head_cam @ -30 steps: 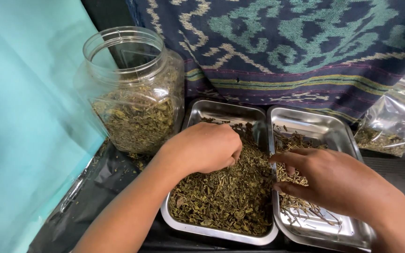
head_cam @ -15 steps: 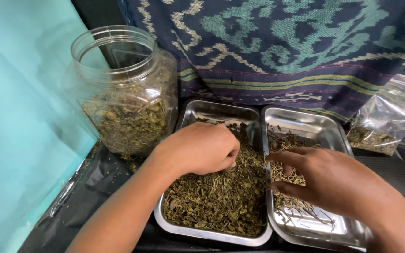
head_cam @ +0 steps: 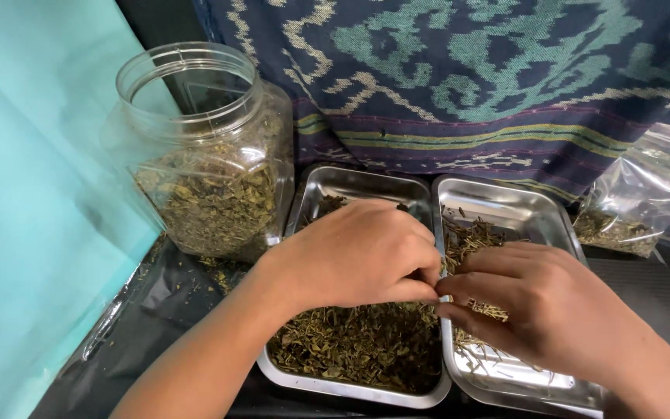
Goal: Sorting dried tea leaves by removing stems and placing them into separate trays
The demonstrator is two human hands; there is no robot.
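Two steel trays sit side by side on a dark surface. The left tray (head_cam: pixel 327 186) is heaped with dried green leaves (head_cam: pixel 358 349). The right tray (head_cam: pixel 521 198) holds thin pale stems (head_cam: pixel 474 237) and much bare metal. My left hand (head_cam: pixel 358 256) hovers over the leaf pile with its fingers curled, fingertips pinched at the shared rim of the trays. My right hand (head_cam: pixel 552 310) lies over the right tray, its fingertips meeting those of the left hand and pinching a small bit of stem. What sits under either palm is hidden.
A large clear plastic jar (head_cam: pixel 203 155), lid off and about half full of dried leaves, stands at the back left. A clear plastic bag (head_cam: pixel 637 198) with some leaves lies at the right. A patterned woven cloth (head_cam: pixel 467 77) hangs behind; a turquoise sheet (head_cam: pixel 32 194) covers the left.
Both hands have drawn together; their fingertips now meet at the rim between the trays, where before they were apart. The view has shifted slightly.
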